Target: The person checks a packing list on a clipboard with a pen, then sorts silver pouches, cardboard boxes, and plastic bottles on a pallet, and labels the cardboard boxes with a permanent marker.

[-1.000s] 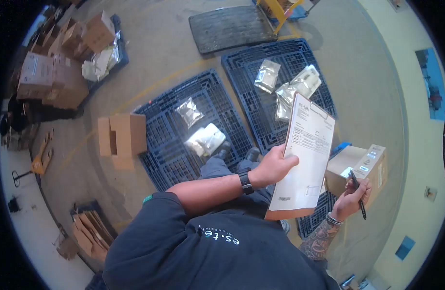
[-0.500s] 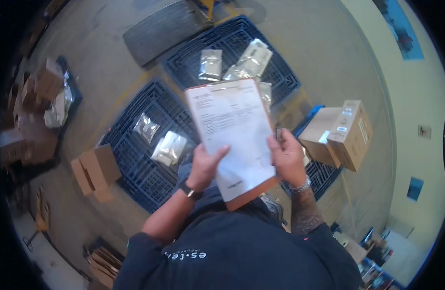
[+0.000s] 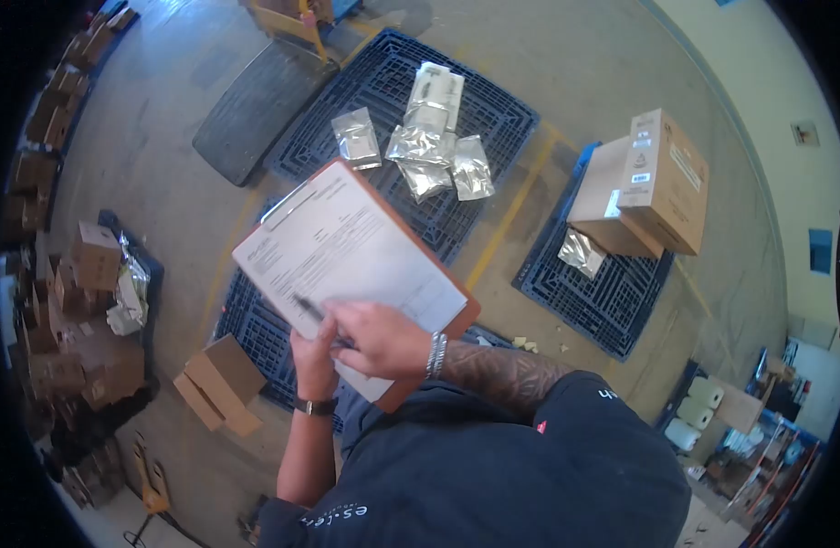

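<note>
A brown clipboard (image 3: pixel 466 315) with printed paper sheets (image 3: pixel 347 247) under its top clip is tilted in front of me. My left hand (image 3: pixel 314 363) is closed on its lower left edge, the thumb over the paper. Across the lower part of the sheets lies my right hand (image 3: pixel 376 338), its fingers closed on a dark, slightly blurred pen (image 3: pixel 305 304) whose end points to the upper left over the print. Both hands meet near the left edge of the board.
Silver packets (image 3: pixel 424 144) lie on a blue pallet (image 3: pixel 329 119) ahead. Large cartons (image 3: pixel 662 183) and another packet (image 3: pixel 582 252) are on a pallet at right. An opened cardboard box (image 3: pixel 221 382) stands at left, a dark mat (image 3: pixel 256 110) beyond. Stacked boxes line the far left.
The clipboard has turned and shifted left. My right hand has left its right edge and moved across the paper, now with a pen. My left hand stays on the left edge.
</note>
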{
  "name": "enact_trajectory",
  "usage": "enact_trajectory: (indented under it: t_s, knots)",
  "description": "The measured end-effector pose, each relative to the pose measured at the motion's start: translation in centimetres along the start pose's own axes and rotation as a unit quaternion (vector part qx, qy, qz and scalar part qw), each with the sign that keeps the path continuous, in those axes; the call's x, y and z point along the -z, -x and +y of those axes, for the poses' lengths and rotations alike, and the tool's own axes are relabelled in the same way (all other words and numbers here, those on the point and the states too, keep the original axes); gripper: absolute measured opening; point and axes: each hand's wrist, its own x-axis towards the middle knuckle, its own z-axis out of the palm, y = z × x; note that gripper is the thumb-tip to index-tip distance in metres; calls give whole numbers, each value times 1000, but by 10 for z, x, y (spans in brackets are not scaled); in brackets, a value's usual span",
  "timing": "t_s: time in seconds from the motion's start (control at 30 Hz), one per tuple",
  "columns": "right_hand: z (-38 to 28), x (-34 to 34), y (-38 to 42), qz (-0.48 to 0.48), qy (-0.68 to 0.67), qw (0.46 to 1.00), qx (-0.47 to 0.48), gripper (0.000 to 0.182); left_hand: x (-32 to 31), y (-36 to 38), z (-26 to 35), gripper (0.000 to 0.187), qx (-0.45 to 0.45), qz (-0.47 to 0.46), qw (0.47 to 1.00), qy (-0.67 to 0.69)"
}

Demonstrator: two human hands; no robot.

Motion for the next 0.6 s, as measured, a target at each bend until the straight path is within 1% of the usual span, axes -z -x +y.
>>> enact_trajectory:
  t_s: [0.03,0.1,0.13,0.17,0.2,0.23,0.27,0.3,0.33,0.37,0.4,0.43,0.47,0.5,0.57,0.6]
  knots:
    - [1,-10,0,7,-1,1000,-3,52,5,5,4,40,0,-3,1000,-4]
    - [-2,-26,-5,-14,-68,998,-5,53,19,11,13,38,14,28,999,-30]
    - [-5,-31,-7,-30,-70,997,-7,52,30,14,13,38,14,26,999,-32]
    - [-7,-37,-10,-30,-70,997,-8,52,44,17,11,38,6,44,999,-15]
    - [-14,-39,-15,-49,-90,994,-30,51,57,21,11,38,-1,64,998,4]
    - [-19,-43,-20,-71,-111,990,-52,50,73,24,14,41,-5,79,997,-5]
    - [-19,-48,-26,-63,-121,989,-62,46,95,27,16,42,-1,94,996,-3]
    - [-15,-52,-31,-35,-122,989,-73,45,119,31,16,43,4,112,994,-2]
    - [-9,-58,-37,-10,-126,988,-84,43,141,36,17,47,-23,140,990,-16]
    - [15,-73,-42,62,-102,992,-37,40,170,39,15,47,-18,160,987,-20]
    - [21,-76,-48,104,-122,986,-47,39,207,44,12,45,-35,215,975,-31]
    - [33,-78,-53,100,-74,986,-108,38,238,49,11,44,-53,269,961,-45]
    - [51,-89,-56,112,-53,982,-146,38,264,52,13,40,-82,287,952,-64]
    - [73,-103,-59,129,-27,974,-182,38,294,58,12,40,-76,297,949,-71]
    - [133,-142,-60,136,28,962,-234,39,356,59,5,36,-72,387,910,-129]
    - [166,-169,-60,133,26,961,-241,39,394,62,-4,34,-45,411,902,-128]
